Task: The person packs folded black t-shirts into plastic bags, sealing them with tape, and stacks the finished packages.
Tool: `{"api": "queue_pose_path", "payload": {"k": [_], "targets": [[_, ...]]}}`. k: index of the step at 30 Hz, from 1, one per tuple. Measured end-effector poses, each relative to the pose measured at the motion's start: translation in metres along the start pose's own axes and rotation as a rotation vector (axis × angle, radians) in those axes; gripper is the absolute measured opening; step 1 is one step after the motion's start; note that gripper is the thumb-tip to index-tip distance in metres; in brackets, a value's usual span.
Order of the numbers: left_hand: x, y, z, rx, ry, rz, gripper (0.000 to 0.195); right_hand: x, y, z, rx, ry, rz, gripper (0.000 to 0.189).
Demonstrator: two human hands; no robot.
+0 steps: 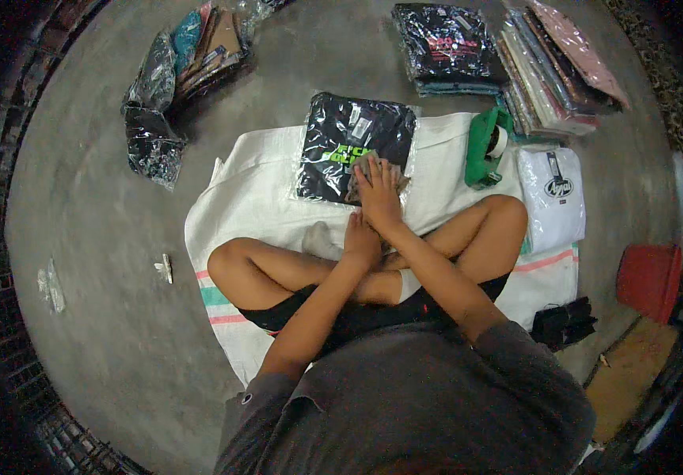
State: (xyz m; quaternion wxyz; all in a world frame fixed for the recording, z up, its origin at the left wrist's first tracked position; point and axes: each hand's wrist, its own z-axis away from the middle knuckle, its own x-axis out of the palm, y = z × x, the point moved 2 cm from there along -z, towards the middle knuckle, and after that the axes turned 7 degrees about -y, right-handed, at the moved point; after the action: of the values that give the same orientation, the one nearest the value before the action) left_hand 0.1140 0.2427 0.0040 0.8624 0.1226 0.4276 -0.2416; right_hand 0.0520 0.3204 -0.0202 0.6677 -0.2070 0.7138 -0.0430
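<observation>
A folded black garment in a clear plastic bag (pixel 329 127) lies in front of me, with green print and a white tag. My right hand (pixel 380 190) rests on its lower right part, pressing a crumpled grey-brown cloth (pixel 354 184) against the plastic under spread fingers. Just nearer to me, my left hand (pixel 362 240) is held beside the right wrist, above my crossed legs. Its fingertips are close to the bag's lower edge, and whether they touch it is unclear. I see nothing held in the left hand, though its palm is hidden.
I sit on a white woven sheet (pixel 258 160). To the right are a green tape dispenser (pixel 479 148), a bagged white garment (pixel 549 208), a black bundle (pixel 564 323) and a red container (pixel 647 282). Bagged garments are stacked far right (pixel 448 50) and far left (pixel 154 139).
</observation>
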Motion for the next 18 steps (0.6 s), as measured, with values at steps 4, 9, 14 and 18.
{"api": "queue_pose_path", "payload": {"k": [4,9,14,18], "targets": [[0.001,-0.005,-0.008,0.059,-0.008,0.144,0.080,0.013,0.014,-0.030,-0.016,0.017,0.012,0.053],[0.005,-0.001,-0.013,-0.002,-0.064,0.128,0.090,0.008,0.058,-0.114,0.014,0.176,0.109,0.049],[-0.012,0.000,-0.012,0.017,-0.176,0.051,0.092,0.013,0.120,-0.204,0.119,0.023,0.039,0.044],[-0.024,0.007,-0.017,0.102,-0.144,0.062,0.092,-0.006,0.179,-0.221,-0.093,-0.131,0.039,0.041]]}}
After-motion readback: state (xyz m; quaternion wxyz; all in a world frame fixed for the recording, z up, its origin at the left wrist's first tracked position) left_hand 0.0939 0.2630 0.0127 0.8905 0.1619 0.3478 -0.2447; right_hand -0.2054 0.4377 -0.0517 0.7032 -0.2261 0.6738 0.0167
